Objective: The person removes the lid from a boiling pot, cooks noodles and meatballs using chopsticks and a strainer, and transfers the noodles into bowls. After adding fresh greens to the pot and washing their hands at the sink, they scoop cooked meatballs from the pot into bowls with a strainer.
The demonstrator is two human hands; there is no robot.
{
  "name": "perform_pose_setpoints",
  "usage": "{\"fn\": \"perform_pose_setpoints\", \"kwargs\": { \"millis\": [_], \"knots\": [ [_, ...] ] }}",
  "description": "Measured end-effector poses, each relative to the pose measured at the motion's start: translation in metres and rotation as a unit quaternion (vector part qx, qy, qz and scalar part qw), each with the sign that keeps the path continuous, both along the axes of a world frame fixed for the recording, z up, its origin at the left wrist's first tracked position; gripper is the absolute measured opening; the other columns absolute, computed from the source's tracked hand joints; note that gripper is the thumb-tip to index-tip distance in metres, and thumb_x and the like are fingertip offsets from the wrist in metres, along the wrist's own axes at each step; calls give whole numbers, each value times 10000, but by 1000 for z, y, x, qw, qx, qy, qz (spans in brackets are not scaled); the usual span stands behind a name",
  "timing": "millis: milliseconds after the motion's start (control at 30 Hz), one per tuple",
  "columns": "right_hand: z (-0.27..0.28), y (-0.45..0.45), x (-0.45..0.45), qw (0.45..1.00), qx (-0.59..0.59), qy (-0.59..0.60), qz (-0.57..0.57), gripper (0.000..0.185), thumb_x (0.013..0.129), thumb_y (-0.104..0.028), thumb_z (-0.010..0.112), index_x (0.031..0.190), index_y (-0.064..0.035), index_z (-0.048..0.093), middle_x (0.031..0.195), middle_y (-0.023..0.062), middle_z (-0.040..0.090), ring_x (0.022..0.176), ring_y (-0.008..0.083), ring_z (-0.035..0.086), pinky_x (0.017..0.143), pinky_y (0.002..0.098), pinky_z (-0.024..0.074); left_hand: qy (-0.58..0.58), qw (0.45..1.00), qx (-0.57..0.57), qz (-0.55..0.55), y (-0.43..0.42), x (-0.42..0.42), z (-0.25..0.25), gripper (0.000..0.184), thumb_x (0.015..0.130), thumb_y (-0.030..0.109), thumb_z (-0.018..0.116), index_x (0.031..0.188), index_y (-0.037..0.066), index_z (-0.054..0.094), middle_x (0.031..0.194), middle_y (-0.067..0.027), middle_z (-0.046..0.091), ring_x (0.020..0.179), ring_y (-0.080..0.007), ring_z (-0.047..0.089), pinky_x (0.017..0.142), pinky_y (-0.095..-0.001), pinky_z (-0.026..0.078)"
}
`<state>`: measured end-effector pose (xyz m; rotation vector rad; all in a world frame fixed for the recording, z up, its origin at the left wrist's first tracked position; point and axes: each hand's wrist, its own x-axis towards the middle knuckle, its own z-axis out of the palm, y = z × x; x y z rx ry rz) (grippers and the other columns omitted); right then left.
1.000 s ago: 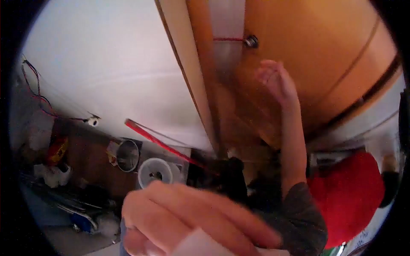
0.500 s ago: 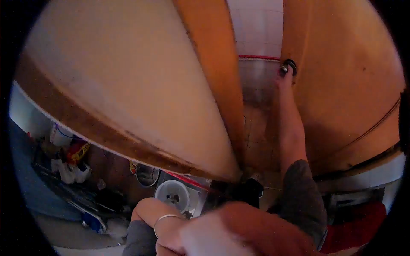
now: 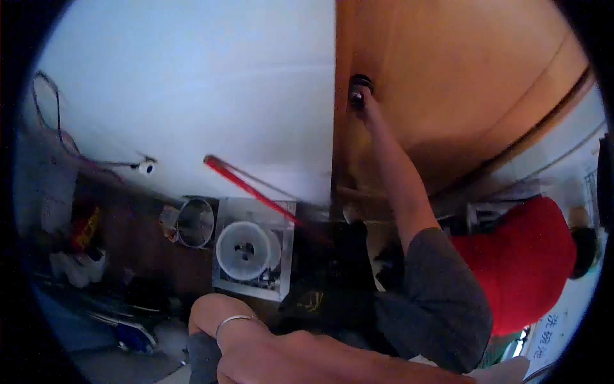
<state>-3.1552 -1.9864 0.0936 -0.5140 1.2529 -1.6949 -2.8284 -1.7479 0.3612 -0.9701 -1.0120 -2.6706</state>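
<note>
Far L, a dark cable (image 3: pixel 59 121) ran to a small white fitting (image 3: pixel 148 168) by the white wall (image 3: pixel 192 77), prob. anchored there to stop it trailing. Nearer, a clear bin (image 3: pixel 196 223) stood just L of a white bucket (image 3: pixel 243 251), which sat on a metal-edged stand (image 3: pixel 249 293), maybe to raise it. A red bar (image 3: pixel 249 185) slanted down behind them, purpose unclear.

Near side, L forearm w/ a bracelet (image 3: pixel 233 318) was folded across the body, prob. to keep clear of the door. L hand (image 3: pixel 307 358) was v. close + cropped; couldn't tell how spread its fingers were, or if it held the white thing (image 3: pixel 508 371) just R of it.

Far side, R arm reached to the door knob (image 3: pixel 358 81) at the L edge of the orange door (image 3: pixel 460 77). R hand (image 3: pixel 366 105) looked curled around it, b/c the knob gave the best hold. Far R, person in red (image 3: pixel 524 262) was beside the sleeve (image 3: pixel 441 281).
</note>
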Motion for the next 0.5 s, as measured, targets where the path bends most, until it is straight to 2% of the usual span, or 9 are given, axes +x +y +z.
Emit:
{"fn": "perform_pose_setpoints", "kwargs": {
  "millis": [33, 100, 200, 267, 333, 367, 400, 433, 500],
  "knots": [
    [-1, 19, 10, 1000, 7, 7, -1, 439, 773, -524, 578, 936, -117, 552, 790, 12, 565, 645, 134, 525, 478, 253, 373, 7, 1000, 0, -6, 14, 17, 1, 423, 929, 203, 427, 1272, -43, 393, 1281, -181, 427, 1175, -275, 441, 1007, -382, 348],
    [4, 49, 28, 991, 77, 106, 10, 453, 782, -576, 521, 915, -146, 564, 761, -6, 557, 603, 107, 474, 465, 237, 297, 23, 1000, -6, -13, 37, 48, 2, 434, 930, 204, 426, 1284, -43, 384, 1302, -182, 413, 1196, -280, 427, 1020, -388, 337],
    [30, 100, 57, 989, 99, 104, 22, 433, 775, -584, 523, 899, -171, 573, 764, -12, 553, 639, 110, 464, 545, 256, 332, 32, 999, -35, -15, 60, 84, 1, 450, 930, 205, 425, 1302, -42, 370, 1334, -183, 392, 1228, -287, 407, 1039, -397, 322],
    [4, 80, 34, 978, 141, 149, 35, 450, 774, -592, 518, 918, -169, 574, 783, -10, 556, 667, 116, 469, 596, 268, 339, -7, 999, -42, 18, 52, 101, -6, 461, 930, 205, 425, 1313, -42, 360, 1355, -184, 378, 1249, -291, 393, 1051, -404, 311],
    [8, 85, 39, 965, 176, 190, 40, 467, 773, -599, 513, 937, -166, 575, 802, -7, 559, 695, 121, 475, 647, 279, 346, -86, 990, -19, 112, 49, 123, -18, 472, 930, 206, 424, 1325, -42, 351, 1377, -185, 363, 1270, -295, 379, 1064, -410, 301],
    [14, 92, 52, 980, 116, 164, 6, 492, 772, -605, 507, 974, -162, 575, 837, -3, 564, 721, 132, 482, 677, 289, 347, -127, 959, 76, 243, 62, 129, -23, 451, 929, 171, 415, 1321, -41, 351, 1335, -173, 413, 1237, -277, 415, 1043, -404, 320],
    [24, 93, 65, 989, 56, 138, -24, 518, 771, -610, 500, 1011, -157, 575, 872, 1, 568, 748, 143, 489, 707, 299, 347, -161, 899, 173, 368, 74, 130, -27, 431, 927, 137, 407, 1316, -41, 350, 1294, -161, 464, 1204, -259, 451, 1022, -399, 340],
    [16, 97, 59, 988, 56, 141, -15, 518, 771, -610, 500, 1011, -157, 575, 872, 1, 568, 748, 143, 489, 707, 299, 347, -158, 896, 178, 375, 75, 127, -30, 431, 927, 137, 407, 1316, -41, 350, 1294, -161, 464, 1204, -259, 451, 1022, -399, 340],
    [-30, 89, 21, 935, 211, 282, -26, 605, 779, -626, 491, 1130, -137, 550, 993, 15, 576, 866, 161, 522, 731, 310, 361, -283, 821, 148, 473, 61, 122, -33, 406, 945, 270, 421, 1284, 47, 408, 1226, -99, 524, 1156, -180, 485, 990, -382, 381]
  ]
}}
